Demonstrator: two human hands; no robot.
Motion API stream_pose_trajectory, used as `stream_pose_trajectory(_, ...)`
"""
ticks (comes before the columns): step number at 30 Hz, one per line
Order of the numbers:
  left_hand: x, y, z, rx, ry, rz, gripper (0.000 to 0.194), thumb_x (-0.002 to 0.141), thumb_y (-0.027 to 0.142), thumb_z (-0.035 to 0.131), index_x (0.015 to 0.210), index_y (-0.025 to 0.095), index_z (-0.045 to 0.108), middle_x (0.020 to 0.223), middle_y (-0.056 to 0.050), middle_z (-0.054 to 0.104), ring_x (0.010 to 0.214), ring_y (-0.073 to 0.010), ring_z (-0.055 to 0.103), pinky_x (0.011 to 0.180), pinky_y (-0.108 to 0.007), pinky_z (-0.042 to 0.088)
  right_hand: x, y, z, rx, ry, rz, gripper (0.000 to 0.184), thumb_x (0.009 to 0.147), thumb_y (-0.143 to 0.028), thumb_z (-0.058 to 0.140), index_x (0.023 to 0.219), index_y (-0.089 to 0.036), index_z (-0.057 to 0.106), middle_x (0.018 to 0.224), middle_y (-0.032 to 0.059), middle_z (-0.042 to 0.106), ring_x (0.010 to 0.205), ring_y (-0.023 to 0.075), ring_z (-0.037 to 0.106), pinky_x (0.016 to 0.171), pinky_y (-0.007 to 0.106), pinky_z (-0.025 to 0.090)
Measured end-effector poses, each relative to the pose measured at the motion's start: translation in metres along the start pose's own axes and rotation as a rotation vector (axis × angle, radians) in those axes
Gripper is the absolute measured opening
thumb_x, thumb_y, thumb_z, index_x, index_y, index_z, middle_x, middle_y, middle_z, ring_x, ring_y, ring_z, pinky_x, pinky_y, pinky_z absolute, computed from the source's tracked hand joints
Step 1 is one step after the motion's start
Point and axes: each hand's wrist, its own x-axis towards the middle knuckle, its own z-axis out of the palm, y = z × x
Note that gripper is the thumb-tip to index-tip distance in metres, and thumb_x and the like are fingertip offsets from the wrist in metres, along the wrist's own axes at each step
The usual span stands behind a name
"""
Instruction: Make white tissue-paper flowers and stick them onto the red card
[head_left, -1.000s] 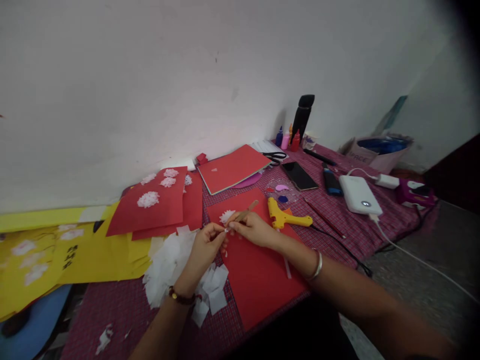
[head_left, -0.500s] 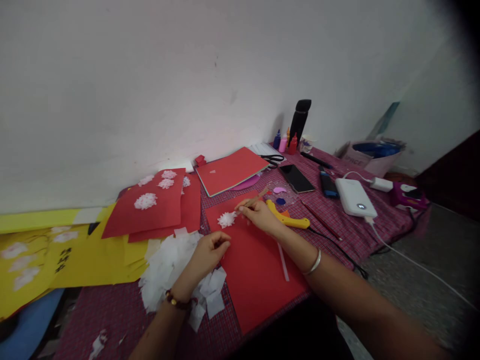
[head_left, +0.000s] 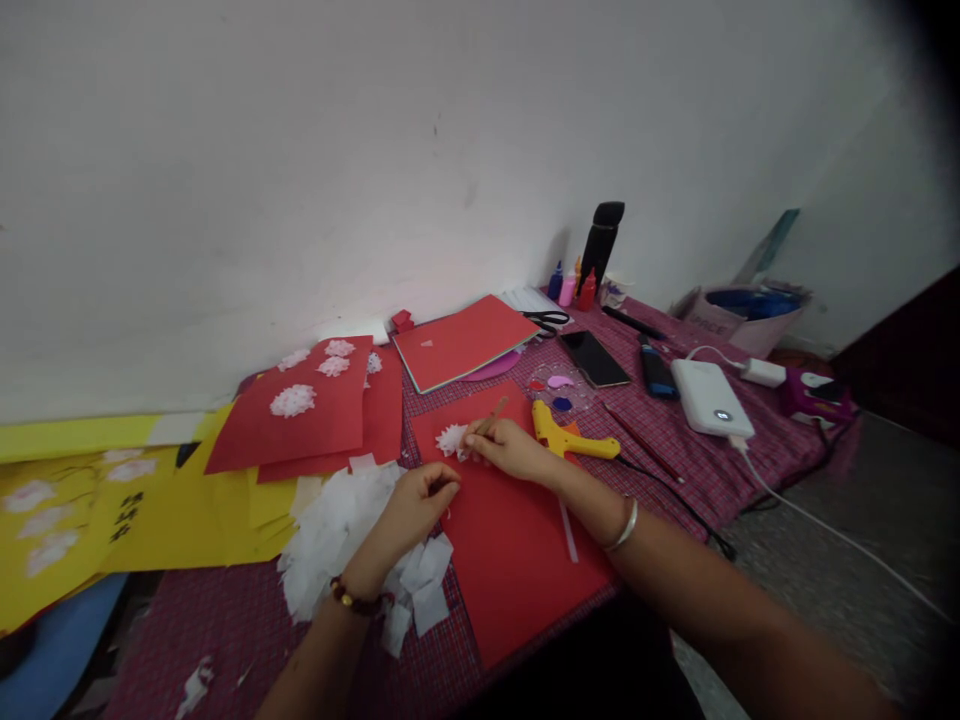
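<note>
My right hand (head_left: 504, 447) is closed on a thin wooden stick (head_left: 491, 416), whose lower end touches a white tissue flower (head_left: 451, 438) at the top left of a red paper sheet (head_left: 510, 545). My left hand (head_left: 414, 502) rests at that sheet's left edge with fingers curled in a pinch; what it holds is too small to name. A heap of white tissue pieces (head_left: 337, 530) lies under and left of the left wrist.
A yellow glue gun (head_left: 570, 438) lies just right of my right hand. More red sheets with white flowers (head_left: 300, 408) lie at left, yellow paper (head_left: 112, 510) further left. A phone (head_left: 596, 357), power bank (head_left: 709, 397), scissors (head_left: 547, 319) and small bottles (head_left: 570, 284) sit behind.
My hands were together near the sheet's top; the right hand moved away with the stick to the flower, then drew back slightly towards it. The left hand stayed by the sheet's edge.
</note>
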Motion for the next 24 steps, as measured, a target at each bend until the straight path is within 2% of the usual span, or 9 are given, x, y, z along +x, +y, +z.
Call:
stream_pose_trajectory(4, -0.0001, -0.0013, -0.0001, -0.017, -0.002, 0.001, 0.009, 0.073, 0.022, 0.054, 0.071, 0.017, 0.061, 0.06, 0.001, 0.055, 0.055, -0.011, 0.048, 0.051, -0.02, 0.036, 0.0005, 0.0011, 0.0048, -0.039, 0.021, -0.019, 0.025, 0.088, -0.022, 0.041, 0.073, -0.013, 0.059, 0.078, 0.0048, 0.061, 0.071, 0.0119, 0.055, 0.068, 0.023, 0.042)
stream_pose_trajectory(10, -0.0001, -0.0004, 0.0009, -0.042, -0.006, -0.015, 0.01, 0.073, 0.024, 0.055, 0.071, 0.016, 0.061, 0.061, 0.001, 0.056, 0.053, -0.0108, 0.049, 0.05, -0.02, 0.037, 0.0024, 0.0052, 0.0068, -0.072, 0.038, 0.011, 0.023, 0.087, -0.018, 0.041, 0.075, -0.013, 0.06, 0.081, 0.0055, 0.063, 0.071, 0.0124, 0.056, 0.067, 0.023, 0.042)
stream_pose_trajectory(18, 0.0013, -0.0061, 0.0004, -0.011, -0.005, 0.016, 0.009, 0.074, 0.021, 0.054, 0.071, 0.017, 0.061, 0.061, 0.001, 0.055, 0.055, -0.0108, 0.048, 0.051, -0.02, 0.037, 0.0028, 0.0063, 0.009, -0.175, 0.076, -0.032, 0.023, 0.087, -0.018, 0.043, 0.08, -0.012, 0.065, 0.087, 0.009, 0.066, 0.081, 0.0156, 0.06, 0.076, 0.025, 0.043)
stream_pose_trajectory(24, 0.0011, -0.0049, 0.0005, -0.018, -0.005, 0.001, 0.01, 0.073, 0.023, 0.054, 0.071, 0.017, 0.061, 0.06, 0.001, 0.055, 0.053, -0.011, 0.049, 0.05, -0.02, 0.037, 0.003, 0.0099, 0.01, -0.177, 0.085, -0.022, 0.023, 0.088, -0.017, 0.042, 0.082, -0.013, 0.064, 0.089, 0.0086, 0.066, 0.082, 0.0156, 0.06, 0.075, 0.026, 0.044)
